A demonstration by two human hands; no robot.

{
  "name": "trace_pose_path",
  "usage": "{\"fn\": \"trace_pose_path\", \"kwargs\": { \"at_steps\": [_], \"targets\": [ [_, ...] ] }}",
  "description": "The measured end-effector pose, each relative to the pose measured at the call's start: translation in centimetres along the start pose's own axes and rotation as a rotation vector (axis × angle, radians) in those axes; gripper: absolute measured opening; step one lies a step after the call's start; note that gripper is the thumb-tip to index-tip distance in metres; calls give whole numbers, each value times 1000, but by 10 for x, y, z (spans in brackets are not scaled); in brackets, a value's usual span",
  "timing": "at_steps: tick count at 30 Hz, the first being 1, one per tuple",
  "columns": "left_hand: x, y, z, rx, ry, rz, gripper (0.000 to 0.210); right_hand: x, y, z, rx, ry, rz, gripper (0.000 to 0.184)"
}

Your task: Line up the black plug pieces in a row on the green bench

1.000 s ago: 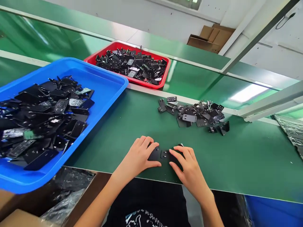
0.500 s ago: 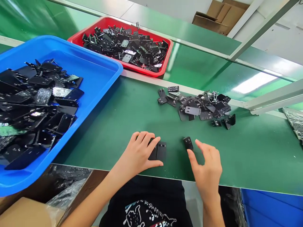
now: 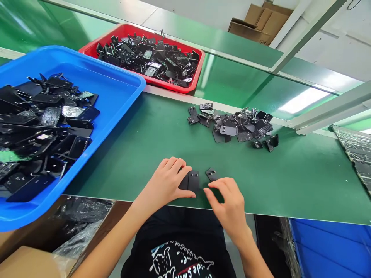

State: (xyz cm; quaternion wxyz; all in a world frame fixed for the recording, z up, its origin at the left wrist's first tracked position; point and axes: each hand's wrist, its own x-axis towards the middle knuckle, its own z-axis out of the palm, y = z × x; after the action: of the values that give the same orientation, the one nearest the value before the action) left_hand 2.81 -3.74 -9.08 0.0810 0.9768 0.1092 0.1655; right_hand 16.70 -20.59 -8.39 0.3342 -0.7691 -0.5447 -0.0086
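My left hand (image 3: 169, 180) bends over two black plates side by side on the green bench, fingers curled at the far side and thumb at the near side. The right one of these plates (image 3: 194, 180) shows two small metal pins near its far end; the other is largely covered by my hand. My right hand (image 3: 227, 202) is just to the right, thumb and index finger bent with a gap between them. Beyond its index finger a loose black pinned piece (image 3: 211, 173) sits at an angle, its near end close to or touching that finger.
A loose pile of black pinned pieces (image 3: 243, 125) lies at the back of the green bench (image 3: 162, 131). At left stands a blue tray (image 3: 116, 83) of similar pieces, with a red tray (image 3: 199, 73) behind it. A metal post (image 3: 333, 110) rises at right.
My right hand has moved left toward the left hand, and the loose black piece has come left with it and turned. My left hand keeps its place over the plates. The view has shifted slightly.
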Motion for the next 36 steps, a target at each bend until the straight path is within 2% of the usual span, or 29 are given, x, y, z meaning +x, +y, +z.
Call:
{"fn": "trace_pose_path", "kwargs": {
  "at_steps": [2, 6, 11, 14, 17, 20, 23, 25, 28, 32, 36],
  "targets": [
    [0, 0, 1, -2, 2, 0, 62, 3, 13, -10, -15, -17, -5, 14],
    [0, 0, 2, 5, 1, -1, 60, 2, 28, -16, 8, -197, -93, 24],
    [-1, 0, 3, 11, 10, 3, 60, -14, 6, -1, -20, -235, -154, 32],
    [-2, -1, 2, 18, 15, 1, 62, -7, 4, -5, -6, -220, -180, 28],
    [1, 2, -1, 64, 26, 21, 68, 29, 27, -20, -40, -116, -229, 24],
    [7, 9, -1, 110, 38, 68, 72, 87, 65, -30, -241, 10, -275, 26],
    [15, 17, 4, 140, 26, 98, 66, 137, 94, -28, -406, -53, -297, 26],
    [18, 20, 8, 148, 14, 98, 61, 150, 101, -24, -420, -87, -320, 21],
    [17, 20, 12, 151, 20, 81, 57, 130, 91, -22, -405, -82, -356, 19],
    [13, 16, 13, 148, 20, 67, 58, 61, 64, -19, -306, -91, -378, 22],
    [14, 17, 9, 142, 17, 59, 59, 10, 41, -10, -191, -68, -256, 29]
  ]
}}
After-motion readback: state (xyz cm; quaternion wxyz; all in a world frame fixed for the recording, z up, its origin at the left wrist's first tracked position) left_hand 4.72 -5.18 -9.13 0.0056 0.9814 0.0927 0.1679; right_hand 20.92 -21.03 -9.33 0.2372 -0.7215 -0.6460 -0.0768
